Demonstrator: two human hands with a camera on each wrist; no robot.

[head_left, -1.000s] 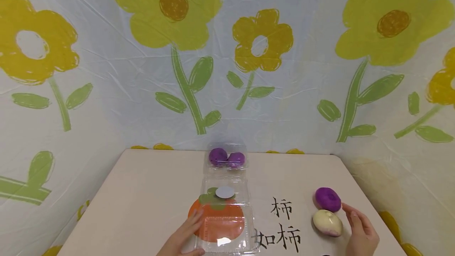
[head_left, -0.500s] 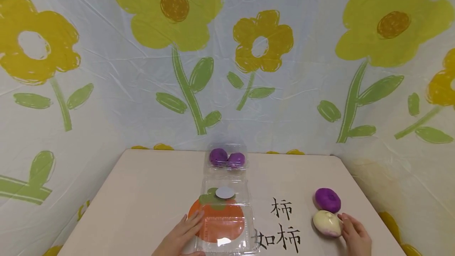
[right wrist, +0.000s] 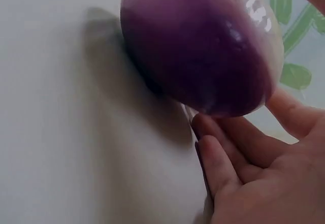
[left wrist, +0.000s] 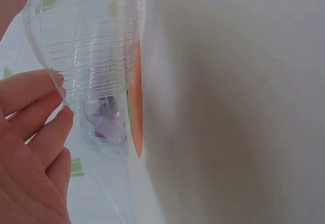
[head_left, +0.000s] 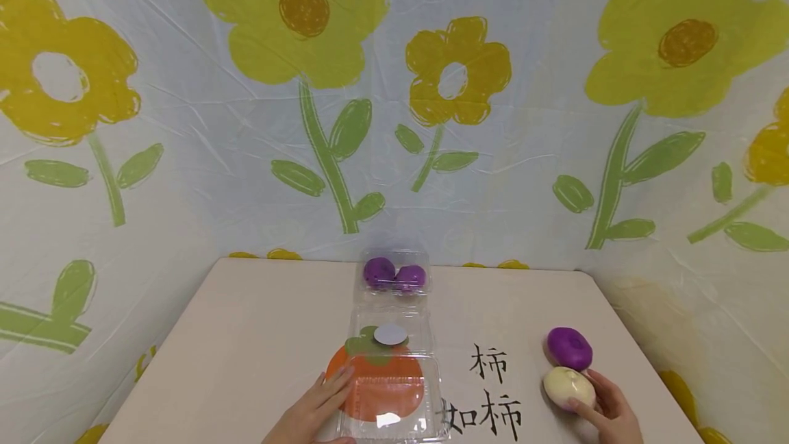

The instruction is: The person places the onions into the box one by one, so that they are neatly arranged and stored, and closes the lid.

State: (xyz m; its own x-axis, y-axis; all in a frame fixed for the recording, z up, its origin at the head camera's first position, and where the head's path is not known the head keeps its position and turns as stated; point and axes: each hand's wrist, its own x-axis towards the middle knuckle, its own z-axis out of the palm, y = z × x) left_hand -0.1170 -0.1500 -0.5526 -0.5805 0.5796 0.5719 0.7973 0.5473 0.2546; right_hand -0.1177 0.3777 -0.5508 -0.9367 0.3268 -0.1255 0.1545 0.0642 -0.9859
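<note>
In the head view, my right hand (head_left: 610, 408) grips a cream-and-purple turnip (head_left: 562, 386), thumb on its near side and fingers on its right. The right wrist view shows its purple half (right wrist: 198, 46) close beside the tabletop. A deep purple, rounded vegetable (head_left: 569, 348) with a dimpled top lies just behind it. My left hand (head_left: 311, 408) rests its extended fingertips against the left side of an open clear plastic clamshell box (head_left: 431, 389), with the thumb near its front corner. In the left wrist view, those fingertips (left wrist: 65, 113) touch the box's ridged wall.
Two purple vegetables (head_left: 379, 273) sit in the box's far half at the table's back. A white oval sticker (head_left: 390, 333) marks the plastic. Beneath lies an orange persimmon print (head_left: 376, 396); black characters (head_left: 493, 389) are printed to the right. A flowered cloth (head_left: 493, 211) surrounds the table (head_left: 265, 334).
My right hand has come from beside the purple vegetable to the cream-and-purple turnip and closed its thumb and fingers on it. My left hand stays at the box.
</note>
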